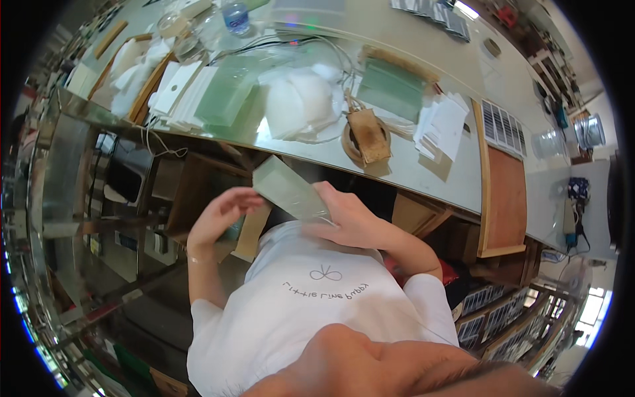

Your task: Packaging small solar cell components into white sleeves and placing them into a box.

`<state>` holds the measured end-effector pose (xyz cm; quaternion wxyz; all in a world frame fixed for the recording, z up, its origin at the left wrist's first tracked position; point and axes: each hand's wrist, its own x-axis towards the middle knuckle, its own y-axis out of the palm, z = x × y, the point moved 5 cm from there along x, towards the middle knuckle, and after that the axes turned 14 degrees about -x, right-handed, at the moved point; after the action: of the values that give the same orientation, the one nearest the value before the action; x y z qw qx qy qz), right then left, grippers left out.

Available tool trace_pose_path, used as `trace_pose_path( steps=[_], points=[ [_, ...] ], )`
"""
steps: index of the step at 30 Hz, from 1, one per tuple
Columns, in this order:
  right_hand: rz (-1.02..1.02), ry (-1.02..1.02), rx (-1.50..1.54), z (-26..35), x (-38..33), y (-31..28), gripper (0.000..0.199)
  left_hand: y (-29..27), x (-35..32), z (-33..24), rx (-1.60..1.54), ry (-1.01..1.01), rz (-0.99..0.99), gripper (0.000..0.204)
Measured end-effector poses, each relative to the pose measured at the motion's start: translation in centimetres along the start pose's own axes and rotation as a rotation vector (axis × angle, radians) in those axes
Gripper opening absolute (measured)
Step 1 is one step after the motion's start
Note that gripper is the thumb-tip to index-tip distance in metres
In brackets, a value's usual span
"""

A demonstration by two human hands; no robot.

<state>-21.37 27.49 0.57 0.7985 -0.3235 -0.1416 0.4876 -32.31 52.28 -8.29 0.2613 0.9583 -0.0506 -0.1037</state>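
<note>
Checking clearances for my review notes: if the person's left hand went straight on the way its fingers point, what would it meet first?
Most likely the near edge of the pale green slab in the right hand; the left hand points toward it, though depth between them is unclear.

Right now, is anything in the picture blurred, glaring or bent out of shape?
In the head view, the right hand looks smeared at its lower fingers; also in the head view, the window at lower right glares nearly white, the table has a curved front edge, and the corners fall into black.
</note>
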Motion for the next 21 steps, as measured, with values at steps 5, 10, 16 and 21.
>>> trace_pose_path(
  steps=[5, 10, 16, 21],
  points=[
    [-0.492, -0.271, -0.411, 3.1, 0.1, -4.3, 0.06, 9.9, 1.7, -5.2, -0.17, 0.292, -0.106, 0.125],
    [-0.485, -0.31, -0.43, 3.8, -0.4, -10.9, 0.056, 14.6, 8.7, -10.9, -0.226, 0.339, -0.035, 0.146],
    [0.05, -0.131, 0.024, 1.1, 0.6, -15.2, 0.054, 18.5, 15.7, -10.8, -0.3, 0.416, 0.297, 0.114],
    [0.227, -0.042, 0.654, -2.0, 2.0, -15.7, 0.059, 18.8, 18.3, -11.1, -0.47, 0.375, 0.191, 0.072]
  ],
)
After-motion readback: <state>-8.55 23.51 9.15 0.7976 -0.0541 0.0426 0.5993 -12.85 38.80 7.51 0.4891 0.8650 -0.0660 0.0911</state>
